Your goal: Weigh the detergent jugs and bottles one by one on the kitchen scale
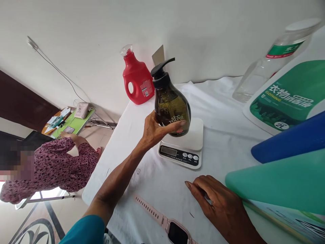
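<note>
Pink watch [178, 232] at the bottom edge, closest to us, lying on the cloth-covered worktop [220, 142], and beyond it the left hand [157, 129] has the pump bottle [172, 105]! It's a proper wrap: thumb laid across the front, low down by the label, the other fingers round the side and mostly out of sight. Bottle leaning slightly, pump head up, right over the scale [197, 132]; whether its base touches the plate, you can't tell from here. Across to the right hand [215, 203], part open, back upward, fingers loosely bent, thumb apart from them, nothing seen in its hold, just beside the green bottle [279, 179]. Past that, the blue bottle [291, 135], then the white jug [289, 98] with its green label, then the clear bottle [256, 78]. Near the wall stands the red jug [138, 74], left of the pump bottle. Well apart, far left, a person [58, 162] in a patterned outfit.
</note>
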A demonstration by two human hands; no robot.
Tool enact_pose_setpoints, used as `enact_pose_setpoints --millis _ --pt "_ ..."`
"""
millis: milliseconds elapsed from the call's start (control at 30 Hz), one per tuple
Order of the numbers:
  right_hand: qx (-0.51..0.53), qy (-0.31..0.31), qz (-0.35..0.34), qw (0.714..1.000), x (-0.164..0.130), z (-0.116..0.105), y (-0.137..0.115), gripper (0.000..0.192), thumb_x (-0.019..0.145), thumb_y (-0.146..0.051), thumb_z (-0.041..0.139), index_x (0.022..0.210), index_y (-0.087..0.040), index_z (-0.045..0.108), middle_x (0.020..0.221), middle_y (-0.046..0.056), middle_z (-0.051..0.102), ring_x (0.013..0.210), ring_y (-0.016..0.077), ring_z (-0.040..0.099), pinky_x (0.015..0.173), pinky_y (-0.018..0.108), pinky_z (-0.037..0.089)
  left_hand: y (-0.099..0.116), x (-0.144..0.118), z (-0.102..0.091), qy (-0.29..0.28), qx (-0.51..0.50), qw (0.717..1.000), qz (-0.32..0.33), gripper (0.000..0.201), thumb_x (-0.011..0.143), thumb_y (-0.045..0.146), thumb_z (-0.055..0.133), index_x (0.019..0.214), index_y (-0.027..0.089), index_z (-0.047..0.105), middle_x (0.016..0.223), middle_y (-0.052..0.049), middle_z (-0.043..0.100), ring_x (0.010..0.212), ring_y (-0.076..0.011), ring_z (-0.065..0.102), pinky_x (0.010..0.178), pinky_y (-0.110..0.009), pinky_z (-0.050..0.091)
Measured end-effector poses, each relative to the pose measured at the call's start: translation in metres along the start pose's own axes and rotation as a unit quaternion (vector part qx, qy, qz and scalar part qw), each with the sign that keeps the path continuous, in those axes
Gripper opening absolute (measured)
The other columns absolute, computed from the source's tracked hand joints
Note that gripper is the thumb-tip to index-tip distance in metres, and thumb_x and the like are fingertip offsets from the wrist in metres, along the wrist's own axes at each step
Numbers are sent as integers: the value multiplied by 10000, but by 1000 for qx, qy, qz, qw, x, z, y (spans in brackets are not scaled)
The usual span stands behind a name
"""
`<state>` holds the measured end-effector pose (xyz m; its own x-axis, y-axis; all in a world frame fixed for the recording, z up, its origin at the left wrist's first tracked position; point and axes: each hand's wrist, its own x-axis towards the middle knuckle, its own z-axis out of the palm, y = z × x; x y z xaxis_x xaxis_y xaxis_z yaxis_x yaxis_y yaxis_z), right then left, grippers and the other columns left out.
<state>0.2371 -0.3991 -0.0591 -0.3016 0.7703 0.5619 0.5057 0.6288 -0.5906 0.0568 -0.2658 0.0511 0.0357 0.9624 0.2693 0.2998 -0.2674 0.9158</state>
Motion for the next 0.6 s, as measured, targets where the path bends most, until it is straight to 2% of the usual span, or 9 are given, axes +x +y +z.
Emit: enact_pose_setpoints --millis 167,300,400,600 --pt "-1 5 -6 1000 -1 2 2 241 1054 -237 507 817 -213 469 711 -14 537 635 124 515 626 282 382 -15 29 -11 51 5 998 30 285 730 336 835 947 186 727 965 -56 779 889 -223 723 771 -331 584" --pt "-8 7 -4 1000 -2 4 3 255 1056 -235 498 805 -216 457 702 -14 523 631 127 510 620 288 375 -39 64 -20 150 45 987 41 323 702 330 848 948 179 704 941 -62 777 864 -212 719 787 -345 580" --pt "-14 12 -4 1000 -2 5 3 278 1056 -230 495 785 -219 437 688 -17 505 622 126 498 614 290 365 -59 88 -26 205 87 975 11 374 684 340 860 978 186 686 981 -67 772 915 -225 717 856 -389 577" --pt "-18 25 -10 999 -1 6 3 289 1057 -213 491 775 -217 426 670 -27 475 589 112 471 588 276 347 -84 128 -25 223 120 966 -50 494 682 385 880 1057 153 657 1078 -105 742 1016 -259 701 913 -423 563"
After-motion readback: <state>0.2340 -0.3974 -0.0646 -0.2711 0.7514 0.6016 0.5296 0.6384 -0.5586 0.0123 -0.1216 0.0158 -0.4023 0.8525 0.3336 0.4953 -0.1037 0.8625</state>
